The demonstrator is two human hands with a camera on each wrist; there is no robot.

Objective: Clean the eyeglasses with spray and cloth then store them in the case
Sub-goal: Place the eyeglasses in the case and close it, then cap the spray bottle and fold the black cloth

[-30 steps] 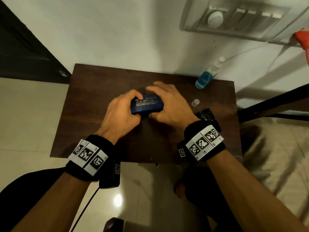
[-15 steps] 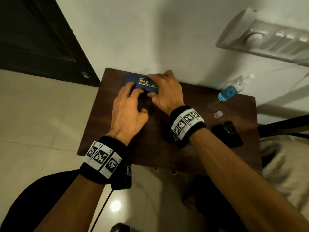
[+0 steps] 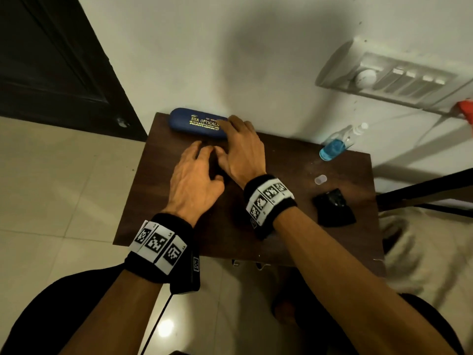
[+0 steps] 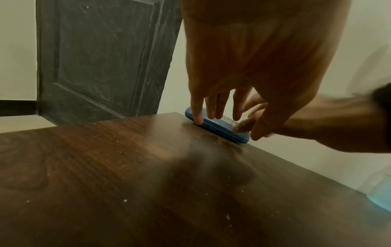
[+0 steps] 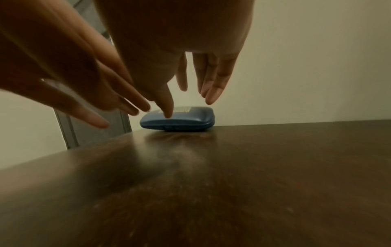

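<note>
While the fingers (image 5: 211,86) of the right hand (image 3: 244,149) lie straight and loosely spread, holding nothing, their tips reach over the near end of the closed dark blue oblong eyeglass case (image 3: 197,123); whether they actually touch it cannot be told. The left hand (image 3: 195,178) is just beside it, its fingers (image 4: 197,108) also extended and relaxed, gripping nothing, their tips short of the case in the head view. The case has rounded ends, a smooth hard shell and gold lettering on its lid; it lies flat at the far left corner of the dark brown wood-grain surface (image 3: 158,201), right against the pale wall (image 3: 230,47), with a seam along its front edge in the right wrist view. What is inside cannot be seen. Both wrists wear black bands with black-and-white square markers.

Well apart to the right, a clear plastic spray bottle (image 3: 337,143) partly filled with blue liquid stands by the wall. Near it sits a small clear cap (image 3: 320,179), and closer in a crumpled black cloth (image 3: 332,208) lies at the right edge. A dark panelled door (image 3: 51,60) stands to the left of the table, a pale switch panel (image 3: 391,78) hangs on the wall to the right, and glossy cream tiles (image 3: 51,188) cover the floor.
</note>
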